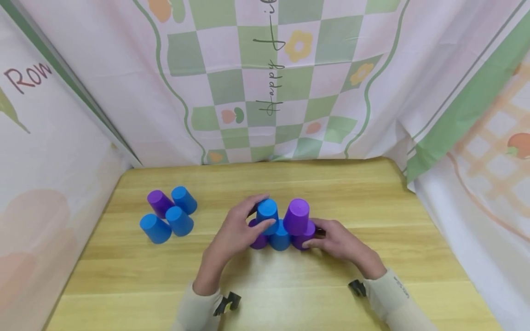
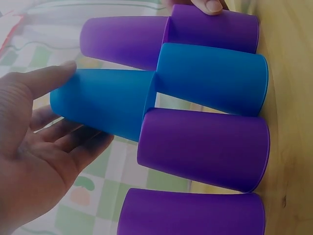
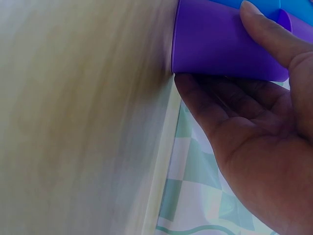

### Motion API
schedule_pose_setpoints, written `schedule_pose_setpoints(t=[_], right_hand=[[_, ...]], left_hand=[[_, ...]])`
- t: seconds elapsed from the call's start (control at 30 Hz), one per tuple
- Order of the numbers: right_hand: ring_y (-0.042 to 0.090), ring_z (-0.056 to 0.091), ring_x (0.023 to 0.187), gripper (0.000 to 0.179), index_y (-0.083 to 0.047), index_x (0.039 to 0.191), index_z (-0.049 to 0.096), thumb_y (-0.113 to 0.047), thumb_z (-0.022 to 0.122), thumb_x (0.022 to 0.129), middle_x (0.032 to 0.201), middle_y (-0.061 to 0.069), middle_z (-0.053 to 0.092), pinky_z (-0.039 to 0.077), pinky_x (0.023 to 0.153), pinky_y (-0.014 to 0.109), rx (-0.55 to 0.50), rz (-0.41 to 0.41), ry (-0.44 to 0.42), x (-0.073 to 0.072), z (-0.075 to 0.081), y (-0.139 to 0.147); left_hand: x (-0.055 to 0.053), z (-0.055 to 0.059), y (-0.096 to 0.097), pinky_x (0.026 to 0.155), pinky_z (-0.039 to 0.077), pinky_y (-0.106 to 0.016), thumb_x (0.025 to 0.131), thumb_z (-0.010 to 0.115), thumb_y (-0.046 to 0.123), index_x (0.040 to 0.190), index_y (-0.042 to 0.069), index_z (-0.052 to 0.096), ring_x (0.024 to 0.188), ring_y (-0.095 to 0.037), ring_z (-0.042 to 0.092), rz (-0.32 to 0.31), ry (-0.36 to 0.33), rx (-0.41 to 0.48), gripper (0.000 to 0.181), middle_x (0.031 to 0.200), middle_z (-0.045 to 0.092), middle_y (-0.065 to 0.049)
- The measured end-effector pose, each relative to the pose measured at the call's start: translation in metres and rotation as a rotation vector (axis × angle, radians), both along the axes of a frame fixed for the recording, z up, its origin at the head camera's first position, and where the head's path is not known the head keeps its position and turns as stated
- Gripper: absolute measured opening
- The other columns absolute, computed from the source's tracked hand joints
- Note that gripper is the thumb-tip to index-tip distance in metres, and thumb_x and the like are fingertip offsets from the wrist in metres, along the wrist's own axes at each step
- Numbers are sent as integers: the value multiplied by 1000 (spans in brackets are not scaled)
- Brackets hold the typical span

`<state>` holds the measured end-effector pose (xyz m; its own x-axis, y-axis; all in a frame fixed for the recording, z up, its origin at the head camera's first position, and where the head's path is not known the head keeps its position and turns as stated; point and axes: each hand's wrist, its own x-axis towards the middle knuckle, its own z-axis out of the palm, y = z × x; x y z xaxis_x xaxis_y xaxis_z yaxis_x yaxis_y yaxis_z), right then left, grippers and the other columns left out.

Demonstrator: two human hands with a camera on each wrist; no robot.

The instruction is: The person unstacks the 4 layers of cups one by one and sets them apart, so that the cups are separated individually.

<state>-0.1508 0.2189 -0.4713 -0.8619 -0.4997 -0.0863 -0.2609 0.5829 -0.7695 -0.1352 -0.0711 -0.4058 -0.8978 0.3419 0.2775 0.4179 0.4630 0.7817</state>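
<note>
The left hand point(image 1: 237, 231) held the upper blue cup point(image 1: 267, 210), its thumb on the near side and its fingers on the far side. The right hand point(image 1: 338, 240) gripped the right purple cup point(image 1: 301, 242) of the bottom row in a similar way. On this cup and the lower blue cup point(image 1: 280, 239) rested the upper purple cup point(image 1: 296, 216). The upper blue cup sat over the lower blue cup and the inner purple cup point(image 1: 258, 242). The left wrist view showed also an end purple cup point(image 2: 190, 215), at the row's left; from the head, the left hand covered it.

So, in my judgement, the stacking was about half done: four cups below, two above, all upside down. The place above the end purple cup and the inner one had no cup, and no third level existed.

Farther left on the worktop point(image 1: 298, 294), four cups remained unstacked: a far purple one point(image 1: 159, 202) and three blue ones point(image 1: 180, 221). Behind the worktop hung a checked cloth point(image 1: 296, 92).
</note>
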Motion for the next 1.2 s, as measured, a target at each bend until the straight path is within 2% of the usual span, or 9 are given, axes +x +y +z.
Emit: schedule_pose_setpoints(t=[0.27,0.57,1.03,1.2], right_hand=[[12,64,109,39,-28,119,65,-38,77,83,116,-8,69,52,98,40,6,-18,-11,1,0,-1],[17,64,111,41,-26,121,64,-39,75,84,118,-4,69,52,98,44,-4,-9,-16,1,-2,0],[12,64,110,40,-28,119,64,-39,76,83,117,-8,68,52,98,39,-5,-12,-11,1,0,-1],[13,64,111,41,-28,120,64,-42,75,83,118,-7,68,52,99,41,0,-8,-11,0,-1,0]], left_hand=[[0,1,2,102,49,-35,89,72,29,139,21,51,125,-13,55,11,-26,-8,55,134,58,4],[2,2,3,100,51,-38,90,72,28,139,20,51,124,-15,55,8,-56,14,54,133,58,3],[2,2,0,100,51,-35,90,72,29,138,21,52,124,-14,55,28,-27,23,52,133,58,4],[3,2,-2,101,50,-39,90,71,32,138,22,52,123,-13,55,41,-29,21,52,132,58,7]])
